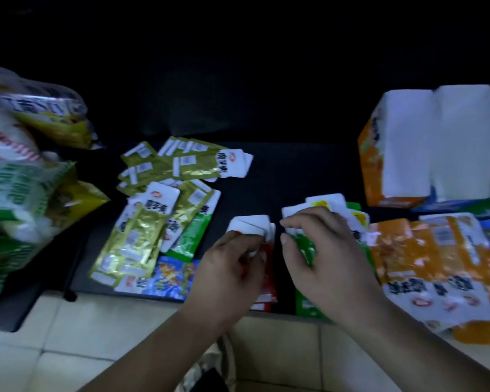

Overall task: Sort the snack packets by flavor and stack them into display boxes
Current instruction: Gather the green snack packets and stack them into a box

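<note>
My left hand [232, 267] grips a small stack of red snack packets [268, 281] with white tops, held on the black mat. Beside it, my right hand [323, 258] grips a stack of green packets [306, 302]. A heap of gold packets [150, 219] lies to the left, with another gold heap [181, 162] behind it. One green packet [193, 236] and a blue packet [170, 275] lie at the near edge of that heap. Orange packets [441, 267] are spread at the right. An orange and white display box [408, 148] stands at the back right.
Large snack bags [26, 193] in green, gold and white are piled at the far left. The black mat [266, 176] lies on a pale tiled floor [96, 335]. The background behind the mat is dark.
</note>
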